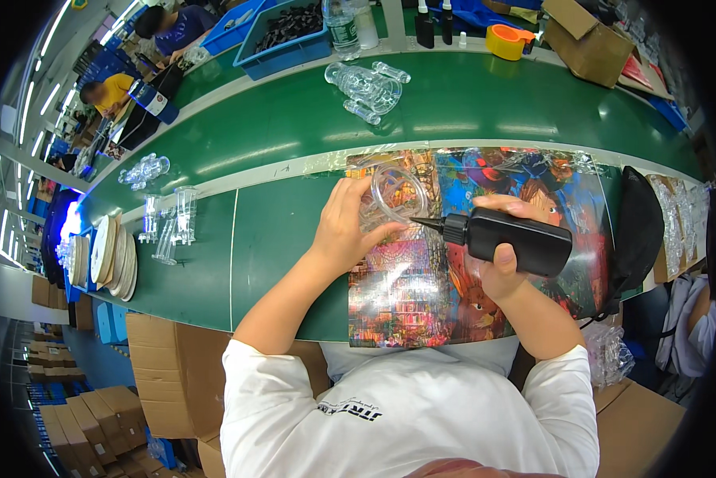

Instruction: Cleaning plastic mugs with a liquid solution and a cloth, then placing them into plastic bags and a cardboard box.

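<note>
My left hand [346,227] is closed on a clear plastic part with a round rim [399,193], held over a colourful printed sheet [398,307]. Much of the part is see-through and hard to make out against the print. In my right hand [505,259] lies a black squeeze bottle [525,241], tipped on its side with its thin nozzle pointing left. The nozzle tip meets or nearly meets the lower edge of the round rim; contact I cannot tell. Fingers of the right hand wrap round the bottle from above and below.
Clear plastic parts stand at the back [363,89] and left [174,219] of the green table [286,231]. Behind are a blue bin [282,60] of black pieces, a tape dispenser [509,41] and a cardboard box [585,44]. White spools [115,259] sit at left; a black object [637,231] at right.
</note>
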`<action>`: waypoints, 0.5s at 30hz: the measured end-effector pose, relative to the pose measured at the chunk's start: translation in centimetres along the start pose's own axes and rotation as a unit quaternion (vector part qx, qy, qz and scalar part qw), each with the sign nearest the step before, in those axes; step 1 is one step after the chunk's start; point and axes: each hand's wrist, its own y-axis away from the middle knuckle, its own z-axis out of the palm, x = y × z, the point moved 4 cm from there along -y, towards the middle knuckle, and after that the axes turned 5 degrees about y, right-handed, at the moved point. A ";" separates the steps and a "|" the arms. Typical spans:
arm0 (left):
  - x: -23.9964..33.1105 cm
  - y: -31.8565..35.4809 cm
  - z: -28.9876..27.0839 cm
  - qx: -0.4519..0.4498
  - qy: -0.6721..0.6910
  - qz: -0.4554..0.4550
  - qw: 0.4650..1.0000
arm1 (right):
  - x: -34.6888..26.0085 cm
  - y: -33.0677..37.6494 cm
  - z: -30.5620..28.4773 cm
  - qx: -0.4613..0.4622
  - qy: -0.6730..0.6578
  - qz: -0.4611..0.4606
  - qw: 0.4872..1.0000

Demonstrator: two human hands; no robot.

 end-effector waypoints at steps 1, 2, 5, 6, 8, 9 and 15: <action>-0.1 0.1 0.0 -0.002 0.002 -0.013 1.000 | 0.0 -0.2 -0.1 0.009 -0.017 -0.016 1.000; -0.2 0.1 0.1 -0.004 0.005 -0.023 1.000 | 0.0 -0.4 -0.2 0.018 -0.032 -0.034 0.999; -0.7 0.3 0.2 0.012 0.002 -0.035 0.999 | 0.1 -1.4 -0.6 0.018 0.025 -0.067 0.997; -0.8 0.3 0.1 0.019 0.000 -0.044 0.999 | 0.2 -1.7 -0.8 0.017 0.053 -0.081 0.995; -1.3 -0.1 -0.1 0.042 0.035 -0.104 0.993 | 1.9 -2.4 -1.3 0.004 0.153 -0.086 0.985; -1.7 -0.1 -0.6 0.063 0.057 -0.173 0.981 | 2.5 -2.5 -1.3 -0.011 0.236 -0.084 0.968; -4.5 0.2 -2.3 0.258 0.308 -0.255 0.880 | 6.0 -1.6 0.3 -0.263 0.457 0.010 0.850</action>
